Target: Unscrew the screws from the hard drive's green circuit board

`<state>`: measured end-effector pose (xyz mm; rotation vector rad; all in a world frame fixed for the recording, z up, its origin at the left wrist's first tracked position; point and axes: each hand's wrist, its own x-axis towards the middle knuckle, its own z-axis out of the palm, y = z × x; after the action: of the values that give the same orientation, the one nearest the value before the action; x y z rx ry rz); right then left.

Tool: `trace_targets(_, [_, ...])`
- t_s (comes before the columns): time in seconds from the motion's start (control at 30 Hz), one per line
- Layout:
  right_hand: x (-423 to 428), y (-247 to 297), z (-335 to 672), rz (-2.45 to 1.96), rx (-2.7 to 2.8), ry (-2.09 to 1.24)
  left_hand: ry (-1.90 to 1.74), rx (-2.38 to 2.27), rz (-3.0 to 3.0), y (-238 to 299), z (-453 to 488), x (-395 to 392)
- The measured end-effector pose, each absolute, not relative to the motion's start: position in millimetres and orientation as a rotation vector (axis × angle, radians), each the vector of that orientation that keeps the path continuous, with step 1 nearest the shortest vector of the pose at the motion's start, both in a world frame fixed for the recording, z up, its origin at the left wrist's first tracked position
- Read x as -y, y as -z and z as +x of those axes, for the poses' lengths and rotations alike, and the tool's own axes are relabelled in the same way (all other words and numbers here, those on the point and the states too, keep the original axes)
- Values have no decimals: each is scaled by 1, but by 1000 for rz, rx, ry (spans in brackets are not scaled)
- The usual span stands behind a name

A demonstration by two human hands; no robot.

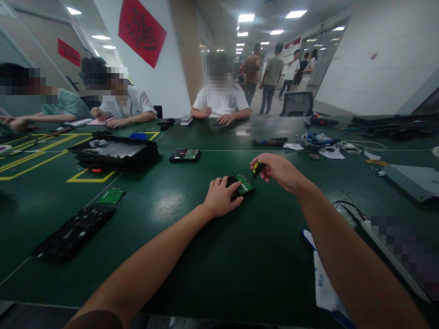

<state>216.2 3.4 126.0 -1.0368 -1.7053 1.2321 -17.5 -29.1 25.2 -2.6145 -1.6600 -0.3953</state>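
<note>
A hard drive with a green circuit board facing up lies on the dark green table. My left hand holds it down, thumb on the near side and fingers over its left part, hiding that end. In my right hand is a yellow-and-black screwdriver, held upright with a slight tilt. Its thin shaft points down at the right edge of the board; whether the tip sits in a screw is too small to tell.
Another hard drive lies farther back. To the left are a loose green circuit board, several black drives and a black tray. Cables and a grey metal case lie right. A person sits opposite.
</note>
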Motion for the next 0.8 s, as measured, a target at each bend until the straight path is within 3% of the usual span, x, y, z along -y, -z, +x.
trace_targets(0.2, [0, -129, 214, -1073, 1723, -1122, 393, 1651, -2610, -24, -17, 29])
trace_targets(0.8, [1, -127, 212, -994, 1642, -1252, 390, 1658, -2592, -23, -17, 30])
